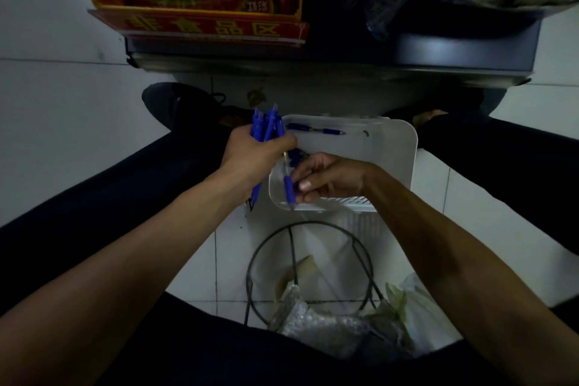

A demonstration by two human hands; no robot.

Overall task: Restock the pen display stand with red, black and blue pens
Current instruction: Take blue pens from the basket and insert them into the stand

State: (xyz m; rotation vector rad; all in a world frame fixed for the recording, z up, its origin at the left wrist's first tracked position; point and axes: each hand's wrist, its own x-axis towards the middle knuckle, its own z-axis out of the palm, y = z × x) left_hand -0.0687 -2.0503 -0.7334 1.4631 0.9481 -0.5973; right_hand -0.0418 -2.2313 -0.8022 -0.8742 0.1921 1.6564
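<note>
One blue pen [288,189] is pinched in the right hand's [332,177] fingers at mid-frame over the white tray [391,147], the left hand's [253,153] fingers beyond clench a blue bundle [266,125]: gathering blues, I'd judge, with the loose pen [316,129] further up next.

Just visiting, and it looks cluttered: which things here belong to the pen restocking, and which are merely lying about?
Part of the job: bundle of blue plastic pens gripped by the left hand; single blue pen pinched by the right hand; loose blue pen lying in the white plastic tray.
Lying about: crumpled bubble wrap; red shelf sign with yellow characters.
</note>
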